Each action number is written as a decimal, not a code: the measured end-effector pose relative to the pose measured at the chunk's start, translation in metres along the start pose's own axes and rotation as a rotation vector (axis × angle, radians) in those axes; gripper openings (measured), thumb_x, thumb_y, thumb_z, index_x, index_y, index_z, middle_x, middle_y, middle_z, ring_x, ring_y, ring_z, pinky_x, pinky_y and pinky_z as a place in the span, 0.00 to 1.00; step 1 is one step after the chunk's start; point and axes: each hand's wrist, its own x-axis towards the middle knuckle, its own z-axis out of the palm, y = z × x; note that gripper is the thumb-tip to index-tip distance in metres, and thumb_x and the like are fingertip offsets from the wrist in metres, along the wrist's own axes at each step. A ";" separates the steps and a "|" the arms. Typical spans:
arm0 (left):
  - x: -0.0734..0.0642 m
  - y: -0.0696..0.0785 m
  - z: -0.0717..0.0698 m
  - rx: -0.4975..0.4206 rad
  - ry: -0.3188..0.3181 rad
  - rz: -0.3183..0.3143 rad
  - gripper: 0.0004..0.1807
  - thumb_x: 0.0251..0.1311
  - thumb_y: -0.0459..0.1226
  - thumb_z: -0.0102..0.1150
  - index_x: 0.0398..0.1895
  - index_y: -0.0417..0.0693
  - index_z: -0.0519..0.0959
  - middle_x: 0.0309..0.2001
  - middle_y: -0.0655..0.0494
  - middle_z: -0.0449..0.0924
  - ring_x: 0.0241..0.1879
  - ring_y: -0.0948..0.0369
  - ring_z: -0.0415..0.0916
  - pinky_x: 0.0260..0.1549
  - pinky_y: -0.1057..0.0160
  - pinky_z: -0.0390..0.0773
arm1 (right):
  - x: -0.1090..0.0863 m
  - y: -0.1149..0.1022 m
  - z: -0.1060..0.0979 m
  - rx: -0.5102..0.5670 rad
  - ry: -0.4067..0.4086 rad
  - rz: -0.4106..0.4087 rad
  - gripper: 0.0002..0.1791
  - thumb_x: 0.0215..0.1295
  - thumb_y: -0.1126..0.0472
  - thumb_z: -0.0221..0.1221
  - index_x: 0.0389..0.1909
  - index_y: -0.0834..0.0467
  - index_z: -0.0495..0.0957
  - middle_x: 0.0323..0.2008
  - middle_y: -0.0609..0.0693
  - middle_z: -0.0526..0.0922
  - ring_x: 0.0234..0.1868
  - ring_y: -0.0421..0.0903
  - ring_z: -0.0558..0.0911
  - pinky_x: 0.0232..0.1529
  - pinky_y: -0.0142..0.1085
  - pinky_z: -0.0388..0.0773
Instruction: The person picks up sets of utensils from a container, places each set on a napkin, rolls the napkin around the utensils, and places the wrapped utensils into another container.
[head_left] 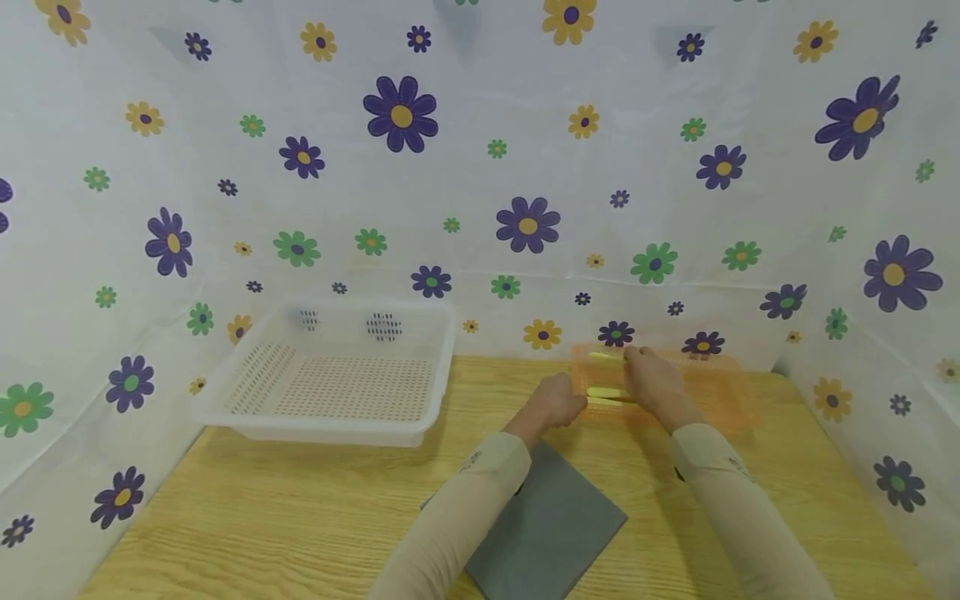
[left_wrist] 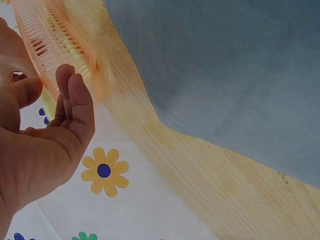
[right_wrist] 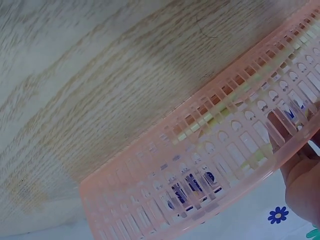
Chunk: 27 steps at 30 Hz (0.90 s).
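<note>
A translucent orange basket [head_left: 731,400] with slotted walls stands at the back right of the table. Several long yellow pieces [head_left: 609,392] lie in it; their kind is unclear. My left hand [head_left: 558,402] is at the basket's left end. In the left wrist view its thumb meets the rim and its bent fingers [left_wrist: 80,100] lie along the outer wall, gripping that end. My right hand [head_left: 654,382] reaches over the basket's middle. Through the slots in the right wrist view, a finger [right_wrist: 278,131] shows inside; I cannot tell whether it holds a yellow piece.
A larger white perforated basket [head_left: 431,423] stands at the back left. A flat grey square sheet [head_left: 558,521] lies on the wooden table [head_left: 300,517] in front, partly under my left forearm. White flowered cloth [head_left: 465,108] encloses the back and sides.
</note>
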 end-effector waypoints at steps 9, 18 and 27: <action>0.000 -0.002 -0.002 0.021 0.012 0.003 0.21 0.65 0.34 0.52 0.12 0.48 0.66 0.10 0.56 0.69 0.11 0.63 0.58 0.12 0.67 0.57 | 0.002 0.000 0.006 0.085 0.031 0.039 0.27 0.76 0.50 0.45 0.55 0.72 0.70 0.53 0.69 0.69 0.45 0.61 0.77 0.51 0.55 0.77; 0.000 -0.005 -0.002 0.014 0.004 0.003 0.22 0.65 0.34 0.51 0.10 0.48 0.66 0.10 0.56 0.69 0.10 0.63 0.58 0.12 0.67 0.57 | 0.002 -0.002 0.005 0.271 0.156 0.034 0.19 0.69 0.66 0.49 0.57 0.72 0.67 0.60 0.71 0.61 0.54 0.66 0.72 0.55 0.58 0.74; -0.001 -0.006 -0.003 -0.009 0.008 -0.003 0.09 0.66 0.35 0.51 0.28 0.44 0.69 0.17 0.54 0.73 0.16 0.61 0.65 0.16 0.66 0.62 | 0.001 -0.013 0.001 0.445 0.244 0.094 0.17 0.66 0.72 0.44 0.56 0.70 0.63 0.57 0.70 0.59 0.51 0.64 0.71 0.53 0.56 0.75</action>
